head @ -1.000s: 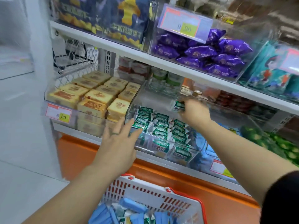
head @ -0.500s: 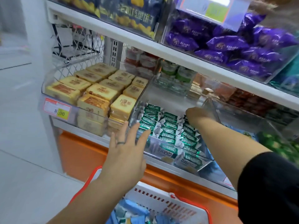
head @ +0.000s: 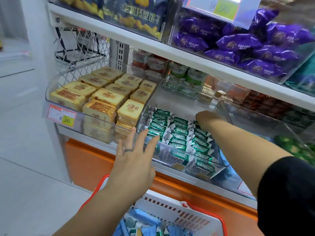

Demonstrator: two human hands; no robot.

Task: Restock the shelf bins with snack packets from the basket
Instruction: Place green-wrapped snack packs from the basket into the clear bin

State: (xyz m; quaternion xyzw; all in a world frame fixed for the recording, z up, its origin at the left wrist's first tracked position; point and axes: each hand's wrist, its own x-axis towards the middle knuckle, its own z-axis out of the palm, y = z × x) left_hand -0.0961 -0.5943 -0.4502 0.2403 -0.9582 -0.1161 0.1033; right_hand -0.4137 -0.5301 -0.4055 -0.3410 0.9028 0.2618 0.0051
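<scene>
A clear plastic shelf bin [head: 177,101] on the middle shelf holds rows of green snack packets [head: 179,132]. My right hand [head: 207,118] reaches into the bin from the right, its fingers curled down on a green packet at the back of the right-hand row. Fingers spread, my left hand [head: 134,159] hovers at the bin's front left corner; it holds nothing and wears a ring. Below, a white basket [head: 179,212] with red handles holds blue packets [head: 141,218] and a few green ones.
Left of the green bin, another bin holds yellow cake packs [head: 102,97] behind an 8.00 price tag [head: 61,115]. The shelf above carries purple packets [head: 238,43] and dark blue bags [head: 141,12]. An orange base panel [head: 88,160] runs under the shelf. White floor lies to the left.
My right hand has come down from above the bin onto the back of the right-hand row with the green packet. My left hand stayed by the front corner. The view moved closer.
</scene>
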